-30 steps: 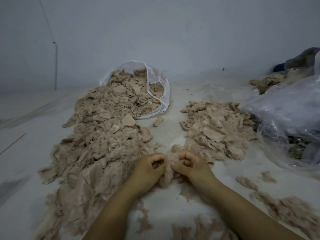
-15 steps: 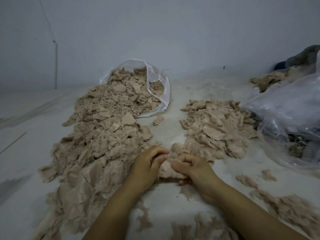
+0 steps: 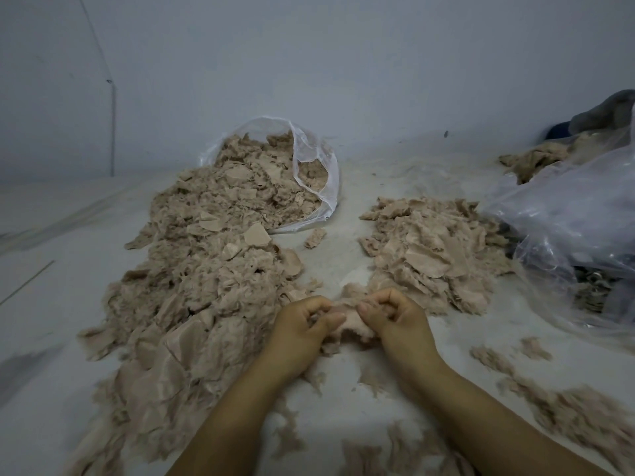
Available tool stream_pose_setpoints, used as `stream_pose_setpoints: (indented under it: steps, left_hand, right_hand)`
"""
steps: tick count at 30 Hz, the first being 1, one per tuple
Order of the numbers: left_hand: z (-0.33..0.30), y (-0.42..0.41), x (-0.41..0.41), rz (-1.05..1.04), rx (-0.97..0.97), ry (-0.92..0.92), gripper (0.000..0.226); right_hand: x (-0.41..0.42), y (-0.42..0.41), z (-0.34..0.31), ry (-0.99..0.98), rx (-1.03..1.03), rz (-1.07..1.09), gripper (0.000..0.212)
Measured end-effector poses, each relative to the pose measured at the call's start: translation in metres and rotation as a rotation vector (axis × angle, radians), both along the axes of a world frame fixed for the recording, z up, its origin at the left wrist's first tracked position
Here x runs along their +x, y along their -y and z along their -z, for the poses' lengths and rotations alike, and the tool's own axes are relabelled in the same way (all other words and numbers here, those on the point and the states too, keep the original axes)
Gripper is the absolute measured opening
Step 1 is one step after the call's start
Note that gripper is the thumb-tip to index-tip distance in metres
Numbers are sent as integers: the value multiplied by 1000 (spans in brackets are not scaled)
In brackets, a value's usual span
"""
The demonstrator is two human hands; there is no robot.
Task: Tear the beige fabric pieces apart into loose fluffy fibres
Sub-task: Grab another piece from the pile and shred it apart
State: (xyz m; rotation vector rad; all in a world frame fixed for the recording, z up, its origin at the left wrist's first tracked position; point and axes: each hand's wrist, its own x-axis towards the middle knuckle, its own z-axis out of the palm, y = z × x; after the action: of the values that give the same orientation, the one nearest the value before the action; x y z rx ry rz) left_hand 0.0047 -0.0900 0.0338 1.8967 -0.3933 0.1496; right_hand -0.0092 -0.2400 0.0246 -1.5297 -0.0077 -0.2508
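My left hand (image 3: 302, 329) and my right hand (image 3: 395, 321) both pinch one beige fabric piece (image 3: 350, 324) between them, low over the white surface. Its fluffy underside hangs below my thumbs. A long heap of beige fabric pieces (image 3: 213, 280) spreads on the left, spilling from a clear plastic bag (image 3: 319, 173) at the back. A smaller pile of pieces (image 3: 433, 249) lies right of centre, just beyond my right hand.
Loose fibre tufts (image 3: 567, 413) lie scattered at the lower right and in front of my arms. A large crumpled clear plastic bag (image 3: 570, 221) fills the right edge, with dark cloth (image 3: 604, 111) behind it. A pale wall closes the back.
Both hands have shifted their pinch on the piece and drawn slightly apart, stretching it between the thumbs. The piles have not moved.
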Motion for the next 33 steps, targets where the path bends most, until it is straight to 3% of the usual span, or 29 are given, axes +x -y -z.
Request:
stream_pose_setpoints:
  steps: [3, 8, 10, 12, 13, 15, 17, 20, 23, 26, 29, 33]
  left_hand:
    - [-1, -5, 2, -23, -93, -73, 29]
    - [-1, -5, 7, -177, -231, -139, 25]
    - [-2, -11, 8, -239, -255, -106, 24]
    - [-2, -14, 5, -248, -158, 2, 19]
    - [-2, -15, 3, -250, -73, 86, 17]
    - [-1, -15, 1, -261, 117, 263, 13]
    - [-1, -17, 3, -283, 285, 387, 10]
    - [2, -23, 6, -260, 451, 448, 18]
    - [-1, -27, 5, -177, 515, 384, 35]
    - [2, -31, 7, -91, 643, 301, 48]
    - [7, -31, 9, -54, 709, 306, 39]
    - [8, -34, 13, -52, 672, 268, 26]
  right_hand:
    - [3, 1, 0, -9, 41, 50, 14]
    - [7, 2, 5, -50, 85, 91, 16]
    - [12, 11, 0, -75, 178, 148, 16]
    - [17, 22, -6, -84, 166, 185, 8]
    - [20, 29, -5, -92, 30, 199, 18]
    - [20, 37, -2, -70, -476, 245, 40]
    - [15, 35, 1, 75, -777, 312, 39]
    - [13, 28, 5, 214, -843, 92, 23]
    - [20, 24, 15, 111, -1039, -212, 29]
    - [39, 26, 13, -47, -1112, -152, 38]
    - [60, 35, -2, -148, -1180, -120, 40]
    - [52, 29, -14, -32, -1127, 11, 26]
